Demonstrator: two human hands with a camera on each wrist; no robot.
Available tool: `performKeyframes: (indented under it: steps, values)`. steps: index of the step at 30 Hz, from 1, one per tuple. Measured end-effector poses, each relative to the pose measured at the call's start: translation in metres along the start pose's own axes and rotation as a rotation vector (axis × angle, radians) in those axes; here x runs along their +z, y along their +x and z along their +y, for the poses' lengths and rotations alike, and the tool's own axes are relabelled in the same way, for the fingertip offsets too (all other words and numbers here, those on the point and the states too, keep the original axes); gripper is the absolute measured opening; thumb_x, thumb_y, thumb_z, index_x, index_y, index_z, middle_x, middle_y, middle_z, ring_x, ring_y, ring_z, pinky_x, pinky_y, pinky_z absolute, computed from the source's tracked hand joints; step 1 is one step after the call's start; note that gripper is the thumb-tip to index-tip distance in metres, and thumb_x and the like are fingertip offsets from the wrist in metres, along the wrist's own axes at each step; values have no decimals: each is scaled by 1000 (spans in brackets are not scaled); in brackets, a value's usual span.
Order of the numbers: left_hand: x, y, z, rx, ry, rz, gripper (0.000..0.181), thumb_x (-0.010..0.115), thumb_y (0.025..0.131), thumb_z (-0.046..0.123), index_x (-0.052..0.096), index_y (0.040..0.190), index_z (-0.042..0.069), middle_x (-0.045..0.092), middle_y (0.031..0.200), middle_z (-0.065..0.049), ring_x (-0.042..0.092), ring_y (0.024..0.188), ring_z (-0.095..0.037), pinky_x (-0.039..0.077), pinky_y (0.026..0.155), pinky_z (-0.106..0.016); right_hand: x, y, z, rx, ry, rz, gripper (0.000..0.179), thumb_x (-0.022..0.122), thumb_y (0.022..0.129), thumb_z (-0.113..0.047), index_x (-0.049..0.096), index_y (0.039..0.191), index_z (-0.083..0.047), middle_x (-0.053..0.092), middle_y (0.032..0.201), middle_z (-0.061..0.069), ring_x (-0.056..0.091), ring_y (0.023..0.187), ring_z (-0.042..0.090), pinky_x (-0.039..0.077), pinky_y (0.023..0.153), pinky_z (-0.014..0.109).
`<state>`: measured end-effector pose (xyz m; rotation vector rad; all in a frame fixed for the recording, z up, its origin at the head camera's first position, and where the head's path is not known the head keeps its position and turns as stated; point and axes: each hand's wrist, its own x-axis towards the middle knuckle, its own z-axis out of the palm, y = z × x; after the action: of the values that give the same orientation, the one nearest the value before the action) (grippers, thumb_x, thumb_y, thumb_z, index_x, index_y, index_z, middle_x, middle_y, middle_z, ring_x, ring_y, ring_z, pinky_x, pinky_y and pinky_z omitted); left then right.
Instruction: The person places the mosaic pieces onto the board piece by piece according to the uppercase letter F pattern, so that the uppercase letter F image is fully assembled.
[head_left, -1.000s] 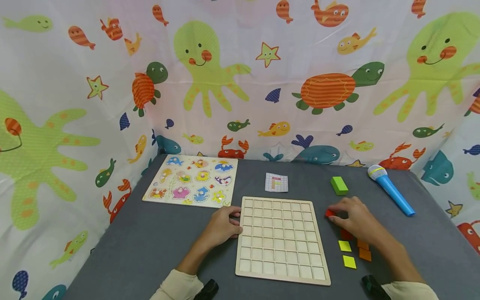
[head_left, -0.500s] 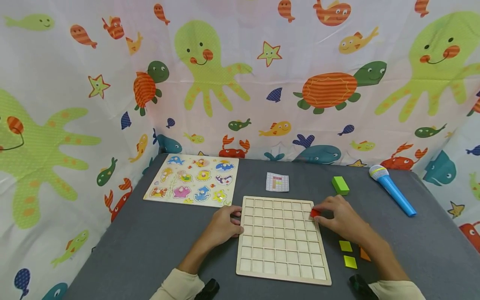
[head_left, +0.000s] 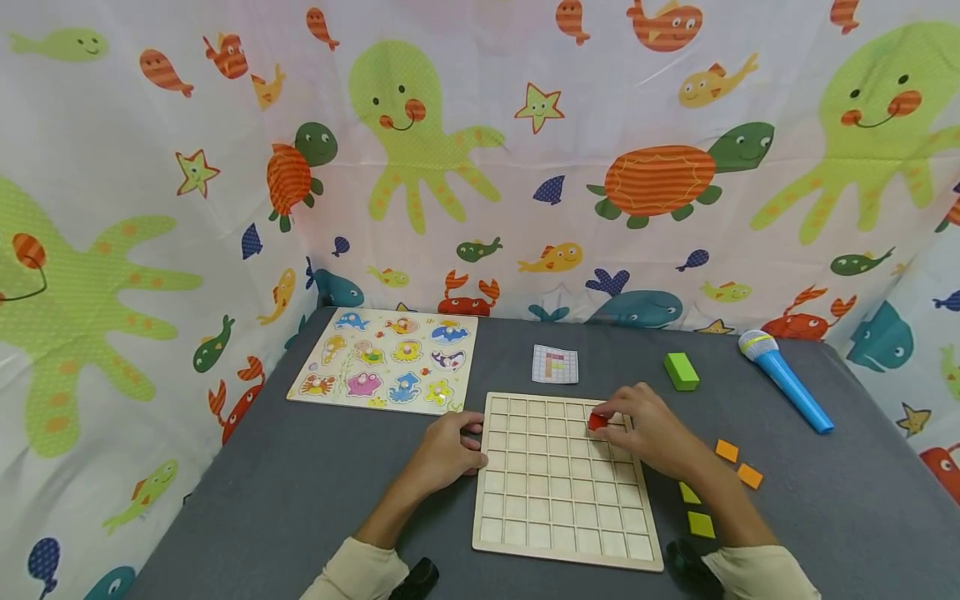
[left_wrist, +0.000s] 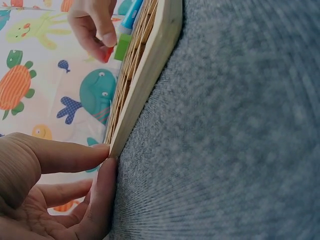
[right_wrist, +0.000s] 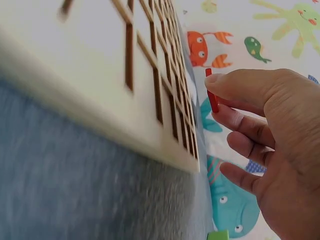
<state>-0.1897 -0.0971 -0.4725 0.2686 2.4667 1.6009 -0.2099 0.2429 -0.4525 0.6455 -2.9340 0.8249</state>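
Observation:
Over the upper right squares of a wooden grid board, my right hand pinches a thin red square tile between thumb and fingertips. The right wrist view shows that red tile edge-on, held above the grid. My left hand stays at the board's left edge, and in the left wrist view its thumb and a finger grip the rim. No tiles show in the board's visible squares. Right of the board lie two orange tiles and two yellow tiles, one partly hidden by the right forearm.
A small printed grid card with a coloured pattern lies behind the board. Farther right are a green block and a blue toy microphone. A sea-animal peg puzzle lies at the back left, before a printed cloth backdrop.
My right hand has carried the red tile leftward from beside the board to over its upper right squares, uncovering the orange tiles. The left hand has stayed at the board's edge.

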Motion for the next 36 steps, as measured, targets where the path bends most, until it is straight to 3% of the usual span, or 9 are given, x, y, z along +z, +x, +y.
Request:
performKeyframes:
  steps: [8,20,27,36]
  values:
    - [-1,0,1,1,-3,1,62,81,79,-9,62,138,-8,65,120,-19,68,95,-23,65,63,-33,9,14,-13,-67,48,-14,26,79,96,-23,81,117,-8,68,109,1,50,104,21,48,82,39]
    - [-2,-1,1,4,-1,2,62,81,79,-10,62,138,-8,66,120,-18,69,95,-23,65,63,-33,28,33,-32,-69,94,-70,26,77,96,-21,80,118,-6,68,110,3,49,104,21,47,80,36]
    - [-1,-1,-1,4,-15,-2,62,81,79,-10,62,138,-8,65,121,-20,70,97,-25,65,63,-33,38,40,-39,-140,82,-54,21,76,94,-12,81,113,-4,70,105,4,50,97,19,44,80,37]
    - [1,-1,-3,2,-20,9,62,81,79,-10,63,138,-8,65,120,-20,71,97,-26,65,63,-33,43,46,-50,-72,53,-94,21,79,96,-16,81,114,-7,70,106,2,50,102,20,47,84,40]
